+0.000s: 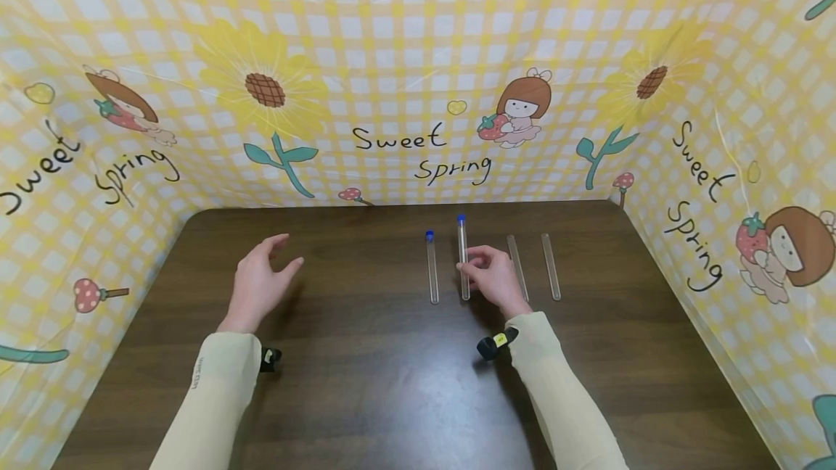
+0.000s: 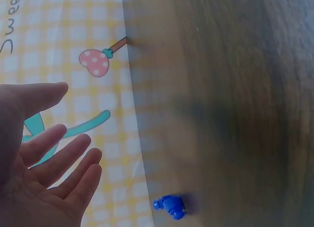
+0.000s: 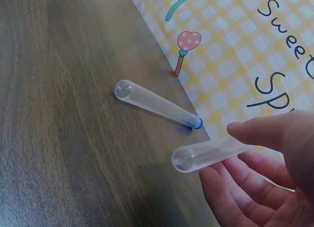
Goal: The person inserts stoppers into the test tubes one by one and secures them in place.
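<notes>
My right hand (image 1: pixel 491 278) pinches a clear test tube (image 1: pixel 464 245) with a blue cap between thumb and fingers. In the right wrist view, the rounded end of this held tube (image 3: pixel 189 158) points away from my fingers. Just to its left a second blue-capped test tube (image 1: pixel 432 270) lies on the table. Right of the held tube lie two test tubes without visible caps, one uncapped tube (image 1: pixel 516 260) partly behind my hand and another uncapped tube (image 1: pixel 549 267) farther right. Over the table's left side, my left hand (image 1: pixel 257 285) holds nothing, its fingers loosely spread.
Small blue pieces that look like caps (image 2: pixel 170 206) sit by the table's back edge in the left wrist view; the head view does not show them. Yellow checked cloth walls (image 1: pixel 405 78) border the dark wooden table (image 1: pixel 366 383) at the back and both sides.
</notes>
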Demonstrator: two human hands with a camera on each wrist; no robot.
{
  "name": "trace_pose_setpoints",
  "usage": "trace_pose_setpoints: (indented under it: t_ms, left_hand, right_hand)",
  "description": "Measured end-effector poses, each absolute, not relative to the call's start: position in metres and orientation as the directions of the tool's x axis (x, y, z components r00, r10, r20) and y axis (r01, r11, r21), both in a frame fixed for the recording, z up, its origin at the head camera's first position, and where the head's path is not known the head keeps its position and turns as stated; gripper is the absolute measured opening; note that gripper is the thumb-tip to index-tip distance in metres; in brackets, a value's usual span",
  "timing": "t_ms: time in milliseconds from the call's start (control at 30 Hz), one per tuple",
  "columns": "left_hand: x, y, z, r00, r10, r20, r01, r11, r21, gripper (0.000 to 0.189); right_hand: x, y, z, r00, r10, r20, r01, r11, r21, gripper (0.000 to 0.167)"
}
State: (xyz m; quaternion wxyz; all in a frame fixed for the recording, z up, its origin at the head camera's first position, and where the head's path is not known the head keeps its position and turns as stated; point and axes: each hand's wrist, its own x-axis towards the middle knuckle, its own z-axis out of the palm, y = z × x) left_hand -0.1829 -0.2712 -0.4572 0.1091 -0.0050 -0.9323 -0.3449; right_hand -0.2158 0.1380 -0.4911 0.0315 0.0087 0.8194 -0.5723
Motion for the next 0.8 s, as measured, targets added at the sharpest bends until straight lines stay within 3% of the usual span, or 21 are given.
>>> trace_pose_setpoints:
  t_ms: [800]
  left_hand:
    - [-0.173,-0.302,-0.458,-0.940,-0.212,0.268,0.014,0.760,0.650,0.050]
  right_hand:
    - [-0.223,0.142,-0.495,-0.997,-0.019,-0.073,0.058,0.421,-0.905,0.031]
